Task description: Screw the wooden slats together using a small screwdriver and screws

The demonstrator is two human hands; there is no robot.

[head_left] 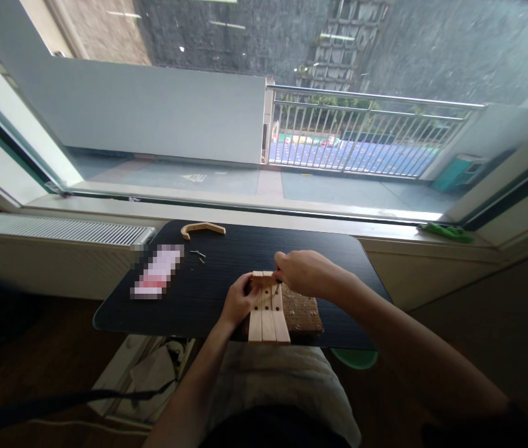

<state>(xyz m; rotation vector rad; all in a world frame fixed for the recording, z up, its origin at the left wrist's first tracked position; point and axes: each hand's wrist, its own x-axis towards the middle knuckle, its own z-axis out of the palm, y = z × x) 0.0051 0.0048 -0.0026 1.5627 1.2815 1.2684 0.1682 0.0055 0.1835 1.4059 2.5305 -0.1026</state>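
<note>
In the middle, a pale wooden piece of several side-by-side slats (pixel 268 326) with dark round holes lies partly on a brown speckled block (pixel 301 311). My left hand (pixel 238 302) is closed around the left side of the slats, near their far end. Over that far end my right hand (pixel 299 270) is in a fist, gripping what looks like a screwdriver (pixel 278 284). Its thin shaft points down at the slats by a hole; most of the handle is hidden by my fingers.
A curved wooden hook-shaped piece (pixel 203 229) lies at the back left of the black table (pixel 152 317). Several small screws (pixel 198 254) lie near a blurred pink and white item (pixel 159 270). A window sill (pixel 292 218) and a radiator (pixel 58 230) stand behind; a green cloth (pixel 446 233) is on the sill.
</note>
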